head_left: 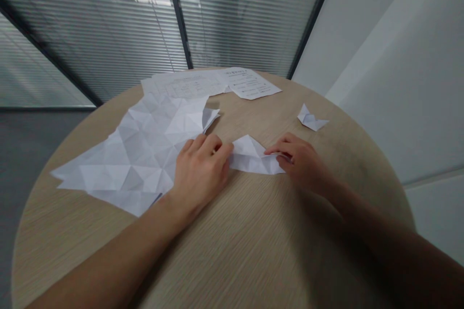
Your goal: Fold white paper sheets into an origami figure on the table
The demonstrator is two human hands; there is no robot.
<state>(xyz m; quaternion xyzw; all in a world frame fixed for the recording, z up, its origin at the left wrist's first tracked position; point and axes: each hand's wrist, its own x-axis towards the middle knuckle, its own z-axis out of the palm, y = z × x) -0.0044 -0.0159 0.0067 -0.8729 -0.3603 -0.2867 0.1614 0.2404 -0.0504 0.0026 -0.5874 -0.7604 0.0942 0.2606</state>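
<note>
Between my two hands lies a folded sheet of white paper (250,158), with a peak at its top and a long band along its lower edge. My left hand (203,164) grips the paper's left end, thumb and curled fingers closed there. At the other end, my right hand (299,157) pinches the right corner between thumb and fingers. Left of my left hand spreads a large creased white sheet (145,140), covered in triangular fold lines. A small folded paper boat (310,119) sits beyond my right hand.
Printed sheets (250,82) lie at the far edge of the round wooden table (232,241). Behind it stands a glass partition with blinds (246,24). A white wall (406,82) rises on the right.
</note>
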